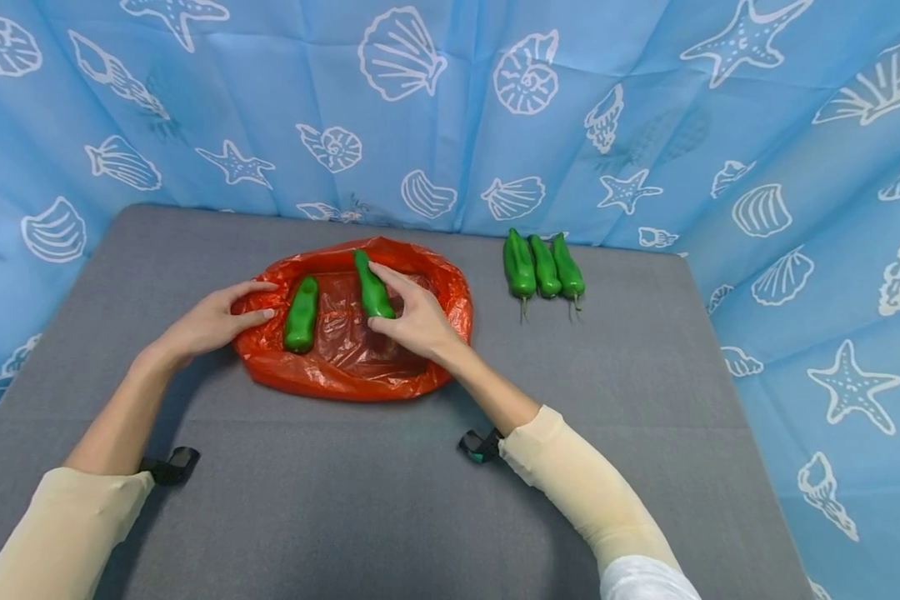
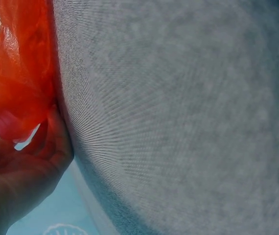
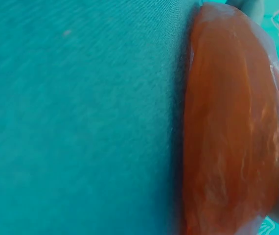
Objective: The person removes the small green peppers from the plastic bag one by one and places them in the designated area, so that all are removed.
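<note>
A red plastic bag (image 1: 348, 385) lies with its mouth spread wide and its rim folded down. Inside it at the left rests a long green pepper (image 1: 301, 317). My right hand (image 1: 423, 321) reaches over the bag's right side and pinches a second green pepper (image 1: 373, 287) between thumb and fingers, above the bag's floor. At the left rim, my left hand (image 1: 206, 323) holds the bag's edge between thumb and fingers. The left wrist view shows that hand (image 2: 27, 171) against the red plastic (image 2: 19, 73). In the right wrist view the bag's side (image 3: 232, 127) hides most of the right hand.
Three more green peppers (image 1: 546, 267) lie side by side to the right of the bag, near the far edge, stems toward me. The grey tabletop (image 1: 330, 500) meets a blue curtain (image 1: 270, 100) with white shells and starfish at the back and sides.
</note>
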{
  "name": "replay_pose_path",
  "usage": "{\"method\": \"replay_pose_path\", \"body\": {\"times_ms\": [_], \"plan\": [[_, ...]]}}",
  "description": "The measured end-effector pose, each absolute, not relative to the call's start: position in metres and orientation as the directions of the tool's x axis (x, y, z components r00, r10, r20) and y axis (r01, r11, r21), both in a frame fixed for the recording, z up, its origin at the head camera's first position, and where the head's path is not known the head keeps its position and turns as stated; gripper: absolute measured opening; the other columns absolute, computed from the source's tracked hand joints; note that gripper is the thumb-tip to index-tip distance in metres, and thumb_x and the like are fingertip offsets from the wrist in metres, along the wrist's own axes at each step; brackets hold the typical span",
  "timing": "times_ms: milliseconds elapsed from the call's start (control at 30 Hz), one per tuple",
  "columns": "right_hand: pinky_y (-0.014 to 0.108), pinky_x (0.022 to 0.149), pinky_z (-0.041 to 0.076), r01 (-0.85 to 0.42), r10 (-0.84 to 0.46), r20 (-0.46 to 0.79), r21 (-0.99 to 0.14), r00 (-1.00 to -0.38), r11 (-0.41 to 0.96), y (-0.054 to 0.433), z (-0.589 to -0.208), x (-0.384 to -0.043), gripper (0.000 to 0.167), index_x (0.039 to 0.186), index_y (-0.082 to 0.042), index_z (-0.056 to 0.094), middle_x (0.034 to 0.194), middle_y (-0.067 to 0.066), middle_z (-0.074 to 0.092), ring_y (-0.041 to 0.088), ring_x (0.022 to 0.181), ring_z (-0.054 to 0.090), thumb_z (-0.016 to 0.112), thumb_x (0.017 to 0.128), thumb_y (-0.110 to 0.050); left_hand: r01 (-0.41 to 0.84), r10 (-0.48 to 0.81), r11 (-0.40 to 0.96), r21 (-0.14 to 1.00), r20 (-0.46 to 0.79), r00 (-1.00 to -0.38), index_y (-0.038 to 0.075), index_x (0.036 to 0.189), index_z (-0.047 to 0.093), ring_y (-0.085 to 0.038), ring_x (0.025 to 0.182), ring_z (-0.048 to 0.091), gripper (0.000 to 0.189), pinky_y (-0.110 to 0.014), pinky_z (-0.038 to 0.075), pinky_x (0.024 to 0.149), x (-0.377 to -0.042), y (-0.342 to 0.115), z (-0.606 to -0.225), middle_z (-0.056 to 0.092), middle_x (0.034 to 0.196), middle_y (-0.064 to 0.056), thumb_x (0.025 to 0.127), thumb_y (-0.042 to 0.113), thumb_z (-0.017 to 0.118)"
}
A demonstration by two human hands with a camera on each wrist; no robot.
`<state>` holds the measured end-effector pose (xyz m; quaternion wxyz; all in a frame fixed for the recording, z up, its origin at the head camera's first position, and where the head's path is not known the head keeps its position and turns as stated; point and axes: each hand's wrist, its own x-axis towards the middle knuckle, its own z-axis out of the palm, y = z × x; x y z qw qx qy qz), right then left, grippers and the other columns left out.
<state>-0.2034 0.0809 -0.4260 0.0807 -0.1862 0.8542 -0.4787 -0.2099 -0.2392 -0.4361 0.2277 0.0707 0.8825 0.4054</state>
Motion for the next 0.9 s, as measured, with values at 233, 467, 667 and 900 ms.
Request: {"method": "replay_pose_path", "body": {"times_ms": [233, 467, 667, 900], "plan": [[0.028, 0.070, 0.051, -0.245, -0.351, 0.075, -0.849, -0.933, 0.469, 0.090, -0.426, -0.201, 0.077, 0.152, -0.028, 0.042, 0.153, -0.006, 0.042, 0.020, 0.096, 0.058, 0.070, 0.081, -0.013, -0.054, 0.312, 0.665, 0.745, -0.342, -0.886, 0.009, 0.155, 0.032, -0.050, 0.143, 0.020, 0.068, -0.067, 0.025, 0.109, -0.210, -0.240, -0.435, 0.016, 0.160, -0.029, 0.101, 0.046, 0.053], [0.030, 0.066, 0.054, -0.254, -0.323, 0.129, -0.887, -0.938, 0.384, 0.103, -0.425, -0.195, 0.074, 0.150, -0.025, 0.046, 0.147, -0.007, 0.047, 0.023, 0.098, 0.059, 0.067, 0.081, -0.006, -0.046, 0.322, 0.664, 0.746, -0.341, -0.883, 0.009, 0.155, 0.032, -0.047, 0.140, 0.028, 0.069, -0.063, 0.033, 0.106, -0.209, -0.239, -0.437, 0.019, 0.159, -0.029, 0.101, 0.047, 0.053], [0.030, 0.068, 0.056, -0.275, -0.299, 0.167, -0.887, -0.939, 0.370, 0.117, -0.426, -0.194, 0.073, 0.149, -0.023, 0.047, 0.148, -0.007, 0.047, 0.023, 0.097, 0.061, 0.069, 0.082, -0.005, -0.039, 0.321, 0.663, 0.747, -0.331, -0.887, 0.009, 0.155, 0.032, -0.043, 0.131, 0.038, 0.068, -0.058, 0.039, 0.100, -0.210, -0.238, -0.439, 0.022, 0.158, -0.030, 0.102, 0.046, 0.052], [0.032, 0.076, 0.058, -0.234, -0.301, 0.145, -0.930, -0.943, 0.285, 0.130, -0.421, -0.190, 0.074, 0.151, -0.023, 0.044, 0.153, -0.002, 0.043, 0.027, 0.100, 0.066, 0.069, 0.085, -0.001, -0.043, 0.317, 0.665, 0.746, -0.333, -0.888, 0.008, 0.155, 0.032, -0.050, 0.141, 0.023, 0.069, -0.067, 0.028, 0.108, -0.211, -0.239, -0.438, 0.016, 0.159, -0.031, 0.101, 0.045, 0.054]]}}
